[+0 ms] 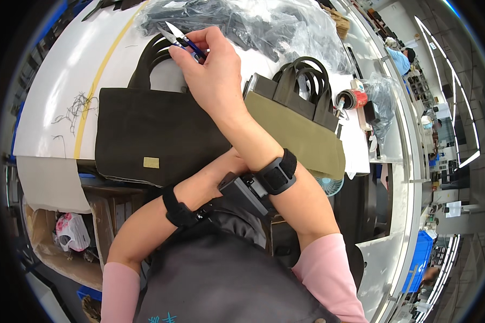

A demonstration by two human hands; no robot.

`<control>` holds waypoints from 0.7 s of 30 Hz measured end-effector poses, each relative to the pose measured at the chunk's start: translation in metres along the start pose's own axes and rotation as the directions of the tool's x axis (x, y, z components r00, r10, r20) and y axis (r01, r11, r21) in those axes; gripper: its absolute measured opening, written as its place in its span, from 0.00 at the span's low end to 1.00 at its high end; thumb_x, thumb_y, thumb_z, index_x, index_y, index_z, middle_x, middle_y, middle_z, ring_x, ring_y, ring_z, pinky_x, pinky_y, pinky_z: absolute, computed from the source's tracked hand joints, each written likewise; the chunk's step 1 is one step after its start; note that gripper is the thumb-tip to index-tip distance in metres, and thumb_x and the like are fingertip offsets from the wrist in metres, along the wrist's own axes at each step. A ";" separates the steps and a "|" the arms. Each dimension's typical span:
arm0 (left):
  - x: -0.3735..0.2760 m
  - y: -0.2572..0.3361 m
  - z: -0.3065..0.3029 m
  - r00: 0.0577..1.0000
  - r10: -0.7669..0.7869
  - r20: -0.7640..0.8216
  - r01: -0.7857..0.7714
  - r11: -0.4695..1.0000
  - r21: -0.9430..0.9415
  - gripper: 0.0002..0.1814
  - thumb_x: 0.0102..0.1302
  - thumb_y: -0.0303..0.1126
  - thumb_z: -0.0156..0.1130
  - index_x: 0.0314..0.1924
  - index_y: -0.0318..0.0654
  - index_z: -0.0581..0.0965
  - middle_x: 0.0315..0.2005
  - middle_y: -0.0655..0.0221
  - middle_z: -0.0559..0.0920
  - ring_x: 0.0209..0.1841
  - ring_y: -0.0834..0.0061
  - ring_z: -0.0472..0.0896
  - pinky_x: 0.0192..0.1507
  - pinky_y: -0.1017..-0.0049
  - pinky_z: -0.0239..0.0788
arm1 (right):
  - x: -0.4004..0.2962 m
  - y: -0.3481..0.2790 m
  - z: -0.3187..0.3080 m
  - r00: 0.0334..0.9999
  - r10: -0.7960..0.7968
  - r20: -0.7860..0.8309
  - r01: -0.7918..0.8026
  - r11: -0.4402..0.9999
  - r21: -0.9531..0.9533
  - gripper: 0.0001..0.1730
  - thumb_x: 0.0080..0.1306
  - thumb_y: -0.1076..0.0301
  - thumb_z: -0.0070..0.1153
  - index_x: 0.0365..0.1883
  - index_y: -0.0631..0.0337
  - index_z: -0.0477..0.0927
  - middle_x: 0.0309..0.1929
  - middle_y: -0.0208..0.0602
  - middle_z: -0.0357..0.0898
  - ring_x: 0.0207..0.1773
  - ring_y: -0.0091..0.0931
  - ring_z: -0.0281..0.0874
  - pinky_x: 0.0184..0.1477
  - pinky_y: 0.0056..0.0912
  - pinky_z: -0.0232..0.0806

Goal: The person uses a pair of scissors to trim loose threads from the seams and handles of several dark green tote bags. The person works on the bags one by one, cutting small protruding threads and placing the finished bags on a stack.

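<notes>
My right hand (pixel 216 74) grips a pair of thread snips (pixel 184 42) with blue handles, its blades pointing up and left, apart at the tips. Below it lies a dark fabric tote bag (pixel 157 129) with a small yellowish patch near its lower edge. The bag's looped handles (pixel 143 66) rise beside the snips. My left hand (pixel 235 159) reaches to the bag's right edge and is mostly hidden under my right forearm; its fingers do not show. To the right rest olive-green fabric panels (pixel 295 129) with dark handle pieces (pixel 303 93) on top.
Clear plastic bags with dark contents (pixel 258 28) cover the table's far side. Loose threads (pixel 76 113) lie left, by a yellow tape line (pixel 101 72). A red can (pixel 353 99) stands at right, a small fan (pixel 329 185) below. A cardboard box (pixel 44 246) sits lower left.
</notes>
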State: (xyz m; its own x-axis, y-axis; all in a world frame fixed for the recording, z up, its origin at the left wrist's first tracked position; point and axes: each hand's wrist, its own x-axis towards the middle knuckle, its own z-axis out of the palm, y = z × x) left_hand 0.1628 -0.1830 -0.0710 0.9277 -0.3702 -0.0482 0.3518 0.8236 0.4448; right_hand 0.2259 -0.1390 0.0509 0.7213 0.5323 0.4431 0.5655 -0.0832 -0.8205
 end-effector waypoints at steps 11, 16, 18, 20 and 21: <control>-0.063 0.038 0.075 0.898 0.394 -0.195 -0.209 0.773 0.599 0.12 0.77 0.29 0.50 0.54 0.32 0.75 0.48 0.69 0.82 0.48 0.82 0.80 0.42 0.82 0.68 | 0.014 0.024 -0.033 0.988 -0.043 -0.149 0.016 0.984 -0.178 0.18 0.60 0.60 0.69 0.42 0.61 0.80 0.35 0.34 0.84 0.31 0.24 0.79 0.38 0.29 0.71; -0.059 0.023 0.102 0.516 0.751 0.412 -0.212 -0.354 0.911 0.22 0.52 0.29 0.74 0.47 0.36 0.77 0.41 0.62 0.79 0.42 0.60 0.77 0.44 0.66 0.72 | 0.017 0.036 -0.041 0.973 -0.089 -0.212 0.027 0.960 -0.280 0.17 0.60 0.59 0.69 0.41 0.59 0.80 0.34 0.32 0.83 0.29 0.26 0.79 0.37 0.33 0.70; -0.055 0.019 0.113 0.534 0.697 0.479 -0.190 -0.453 0.871 0.27 0.48 0.31 0.78 0.48 0.35 0.77 0.42 0.60 0.78 0.43 0.59 0.77 0.45 0.65 0.72 | 0.016 0.040 -0.039 0.964 -0.150 -0.221 0.068 0.938 -0.340 0.16 0.60 0.59 0.68 0.41 0.58 0.79 0.35 0.31 0.83 0.29 0.28 0.79 0.36 0.34 0.69; -0.048 0.017 0.114 0.532 0.704 0.470 -0.160 -0.462 0.872 0.29 0.46 0.34 0.79 0.49 0.35 0.77 0.40 0.61 0.78 0.41 0.60 0.77 0.42 0.65 0.72 | 0.013 0.039 -0.038 0.958 -0.208 -0.197 0.114 0.908 -0.403 0.15 0.60 0.60 0.68 0.41 0.56 0.78 0.36 0.31 0.82 0.31 0.32 0.81 0.35 0.36 0.69; -0.046 0.017 0.115 0.543 0.707 0.454 -0.145 -0.454 0.879 0.29 0.46 0.34 0.79 0.48 0.35 0.77 0.40 0.61 0.77 0.41 0.60 0.77 0.42 0.66 0.72 | 0.012 0.038 -0.038 0.954 -0.239 -0.183 0.136 0.885 -0.446 0.15 0.60 0.60 0.67 0.41 0.56 0.78 0.37 0.30 0.81 0.32 0.33 0.81 0.35 0.37 0.70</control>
State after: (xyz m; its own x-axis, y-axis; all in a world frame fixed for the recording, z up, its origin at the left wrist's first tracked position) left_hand 0.1121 -0.2017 0.0419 0.6953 0.1861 0.6943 -0.4041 -0.6976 0.5917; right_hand 0.2716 -0.1672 0.0385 0.6262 0.3731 0.6846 0.7765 -0.3773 -0.5046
